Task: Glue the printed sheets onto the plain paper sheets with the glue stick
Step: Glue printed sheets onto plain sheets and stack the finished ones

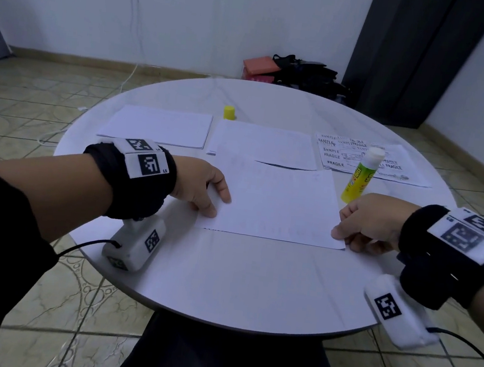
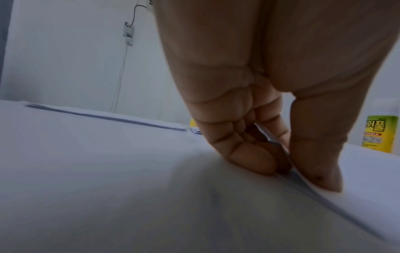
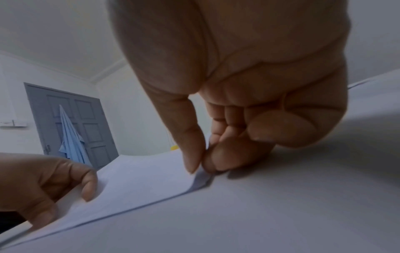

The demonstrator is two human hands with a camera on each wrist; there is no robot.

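Near centre: left hand (image 1: 201, 189) and right hand (image 1: 364, 224) each pinch a near corner of the sheet (image 1: 274, 202), thumb on top and fingers curled under. Uneven pull could skew or crease it. Just beyond on the right, the uncapped glue stick (image 1: 359, 175) stands upright; a nudge tips it. Farther back: plain sheets (image 1: 160, 125), printed sheets (image 1: 399, 168), yellow cap (image 1: 229, 112).

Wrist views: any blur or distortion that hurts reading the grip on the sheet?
Left wrist: soft and dim, left hand looms stretched, yet thumb and fingers visibly pinch the sheet. Right wrist: sharper at the right hand, its pinch on the sheet corner clear; wide-angle bends the table edge. Head: both hands slightly smeared, glue stick legible.
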